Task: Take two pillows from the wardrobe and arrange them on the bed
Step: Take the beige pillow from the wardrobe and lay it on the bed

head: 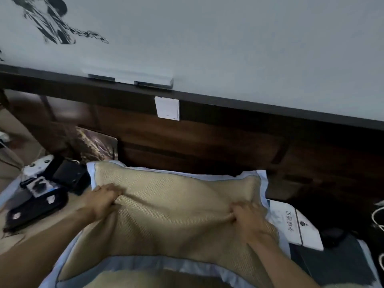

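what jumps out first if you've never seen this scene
A tan mesh-covered pillow with a pale blue border fills the centre, lying against the dark wooden headboard. The left hand and right hand each pinch its cover. A white book lies to its right, black gadgets to its left.

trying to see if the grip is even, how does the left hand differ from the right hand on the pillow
The left hand grips the tan pillow near its left edge and farther up, toward the headboard. The right hand grips lower, by the right edge near the white book. Both are closed, pinching folds of the woven cover.
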`<state>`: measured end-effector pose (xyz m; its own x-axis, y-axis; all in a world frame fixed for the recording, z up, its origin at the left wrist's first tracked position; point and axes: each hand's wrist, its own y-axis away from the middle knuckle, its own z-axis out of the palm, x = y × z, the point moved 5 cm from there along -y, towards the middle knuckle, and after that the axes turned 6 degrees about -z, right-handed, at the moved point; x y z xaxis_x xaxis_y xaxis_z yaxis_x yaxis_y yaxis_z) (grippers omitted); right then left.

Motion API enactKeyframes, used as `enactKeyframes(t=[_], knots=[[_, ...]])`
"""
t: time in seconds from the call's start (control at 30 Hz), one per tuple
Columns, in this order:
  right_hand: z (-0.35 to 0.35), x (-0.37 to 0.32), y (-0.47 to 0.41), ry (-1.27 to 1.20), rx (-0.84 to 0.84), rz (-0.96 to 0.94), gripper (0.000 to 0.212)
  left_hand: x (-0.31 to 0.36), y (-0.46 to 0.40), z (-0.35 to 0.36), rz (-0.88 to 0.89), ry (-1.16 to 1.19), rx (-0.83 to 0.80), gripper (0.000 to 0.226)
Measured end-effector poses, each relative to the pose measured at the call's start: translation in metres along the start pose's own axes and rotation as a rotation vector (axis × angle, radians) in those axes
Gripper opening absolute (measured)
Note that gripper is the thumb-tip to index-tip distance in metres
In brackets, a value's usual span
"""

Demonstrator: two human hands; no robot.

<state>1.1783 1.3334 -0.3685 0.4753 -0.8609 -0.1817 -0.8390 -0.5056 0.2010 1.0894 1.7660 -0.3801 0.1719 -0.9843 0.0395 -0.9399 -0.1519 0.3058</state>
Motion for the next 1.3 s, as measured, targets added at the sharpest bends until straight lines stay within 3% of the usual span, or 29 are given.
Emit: enactKeyframes(t=[0.1, 0.17, 0.27, 0.37, 0.47, 0.53, 0.63, 0.7, 0.8, 0.9, 0.97, 1.07, 1.17, 1.23, 1.3], knots=[[0.031, 0.006, -0.024, 0.054, 0.029, -0.009, 0.012, -0.001, -0.035, 0.04, 0.001, 0.007, 0.043, 0.059], [0.062, 0.014, -0.034, 0.116, 0.006, 0.016, 0.031, 0.002, -0.049, 0.067, -0.037, -0.066, 0.04, 0.058], [0.103, 0.024, -0.046, 0.104, 0.011, 0.018, 0.026, 0.004, -0.062, 0.099, -0.088, -0.155, 0.047, 0.06], [0.137, 0.031, -0.055, 0.038, -0.055, 0.061, 0.028, 0.016, -0.063, 0.112, -0.164, 0.005, 0.148, 0.059], [0.154, 0.03, -0.057, 0.014, -0.18, 0.154, 0.053, 0.061, -0.059, 0.117, -0.258, 0.168, 0.209, 0.071], [0.148, 0.013, -0.06, -0.064, -0.037, 0.126, 0.063, 0.117, -0.059, 0.116, -0.085, 0.181, 0.302, 0.079], [0.137, -0.038, -0.08, -0.131, 0.278, -0.06, 0.064, 0.195, -0.08, 0.122, 0.098, 0.18, 0.338, 0.06], [0.152, -0.051, -0.095, -0.074, 0.23, -0.077, 0.064, 0.208, -0.104, 0.137, 0.037, 0.141, 0.302, 0.055], [0.187, -0.006, -0.102, 0.046, 0.209, 0.072, 0.07, 0.166, -0.12, 0.169, -0.046, -0.037, 0.347, 0.061], [0.21, 0.06, -0.078, -0.009, 0.27, 0.249, 0.078, 0.11, -0.119, 0.185, -0.105, -0.088, 0.396, 0.062], [0.218, 0.095, -0.064, -0.089, 0.235, 0.338, 0.078, 0.084, -0.121, 0.181, -0.176, -0.036, 0.4, 0.06], [0.216, 0.122, -0.049, -0.155, 0.125, 0.433, 0.078, 0.025, -0.115, 0.17, -0.427, 0.138, 0.4, 0.06], [0.189, 0.097, -0.058, -0.057, 0.212, 0.387, 0.078, -0.012, -0.096, 0.162, -0.607, 0.272, 0.316, 0.063], [0.172, 0.044, -0.092, -0.027, 0.334, 0.209, 0.073, 0.031, -0.105, 0.15, -0.47, 0.182, 0.342, 0.062], [0.166, -0.017, -0.143, -0.062, 0.365, 0.044, 0.064, 0.101, -0.133, 0.145, -0.226, 0.117, 0.355, 0.058]])
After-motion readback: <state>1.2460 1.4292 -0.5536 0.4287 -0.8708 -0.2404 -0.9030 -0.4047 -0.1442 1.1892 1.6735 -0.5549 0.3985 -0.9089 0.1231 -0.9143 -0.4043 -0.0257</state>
